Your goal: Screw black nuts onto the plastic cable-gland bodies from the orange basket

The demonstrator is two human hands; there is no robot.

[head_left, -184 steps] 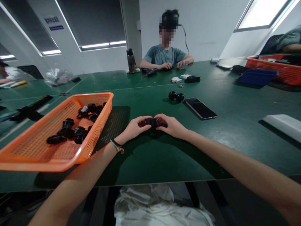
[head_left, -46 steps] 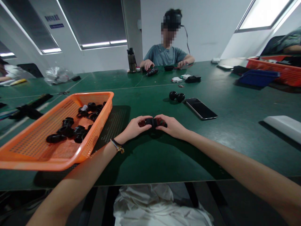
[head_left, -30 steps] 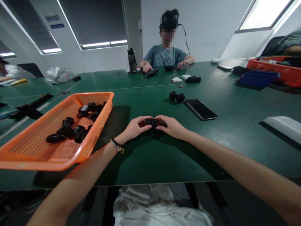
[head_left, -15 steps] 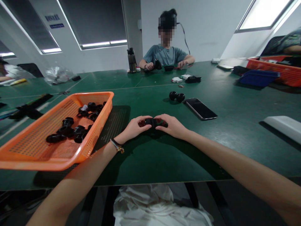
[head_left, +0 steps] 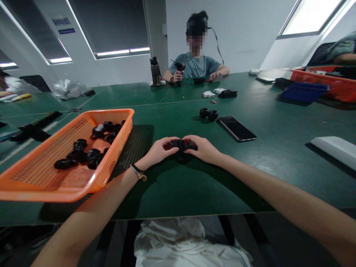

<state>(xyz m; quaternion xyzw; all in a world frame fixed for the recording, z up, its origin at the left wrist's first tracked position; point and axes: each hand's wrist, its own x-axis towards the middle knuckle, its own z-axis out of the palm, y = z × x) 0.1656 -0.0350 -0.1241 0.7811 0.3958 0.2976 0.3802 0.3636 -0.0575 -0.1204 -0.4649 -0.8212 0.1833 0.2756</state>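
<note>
A small black round part [head_left: 178, 144] rests on the green table [head_left: 194, 178] in front of me, gripped from both sides. My left hand [head_left: 157, 152] pinches its left end and my right hand [head_left: 202, 149] closes on its right end. A bracelet sits on my left wrist [head_left: 138, 172]. To my left an orange mesh basket [head_left: 36, 185] holds several similar black ring parts [head_left: 80, 152]. Two more black parts [head_left: 208, 113] lie farther out on the table.
A black phone [head_left: 236, 128] lies right of the two loose parts. A white flat object [head_left: 335, 148] sits at the right edge. A person across the table holds a dark tool [head_left: 179, 66]. Blue [head_left: 303, 91] and orange [head_left: 333, 79] bins stand at far right, a bottle [head_left: 155, 71] beyond.
My hands stay on the black part with only slight finger shifts. The person opposite has picked up a dark tool and raised it upright.
</note>
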